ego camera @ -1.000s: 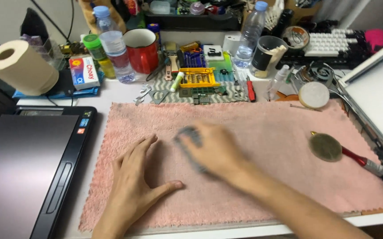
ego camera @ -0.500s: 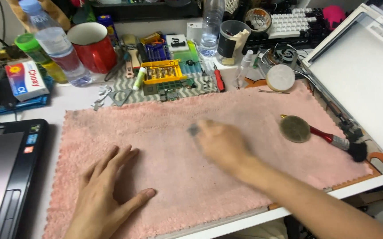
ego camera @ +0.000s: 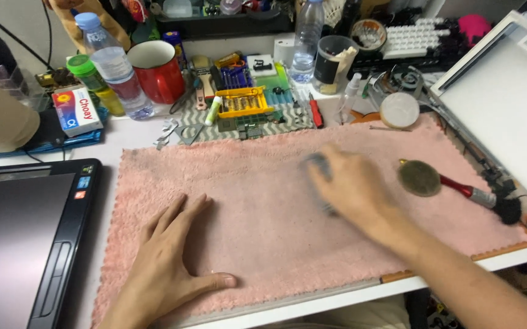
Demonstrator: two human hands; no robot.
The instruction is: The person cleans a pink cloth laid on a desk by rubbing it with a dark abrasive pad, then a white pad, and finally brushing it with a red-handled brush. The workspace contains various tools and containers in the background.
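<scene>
— Looking at the pink towel (ego camera: 263,201), where did it lie, and what did the hands do on it?

— It was spread flat over the middle of the tabletop (ego camera: 135,131), and its near hem reached the front edge. The left hand (ego camera: 166,268) lay open on it near the front-left corner, palm down, fingers spread, holding nothing. The right hand (ego camera: 352,189) was toward the right part of the towel, blurred, over a small dark thing (ego camera: 315,167). I could not tell if this hand was closed around it or only pressed on it.

— How would the towel handle?

— I judged it soft, light and limp, with a fluffy pile. It would fold and bunch easily, and it could slide on the smooth tabletop if nothing pinned it. The best place to take it seemed the free hem or a corner.

— And around it?

— A round bronze brush with red handle (ego camera: 434,181) lay near the right edge of the towel. Behind the far edge stood a red mug (ego camera: 157,70), a water bottle (ego camera: 114,64) and a yellow bit case (ego camera: 248,102). A dark laptop (ego camera: 23,237) sat at the left edge.
</scene>
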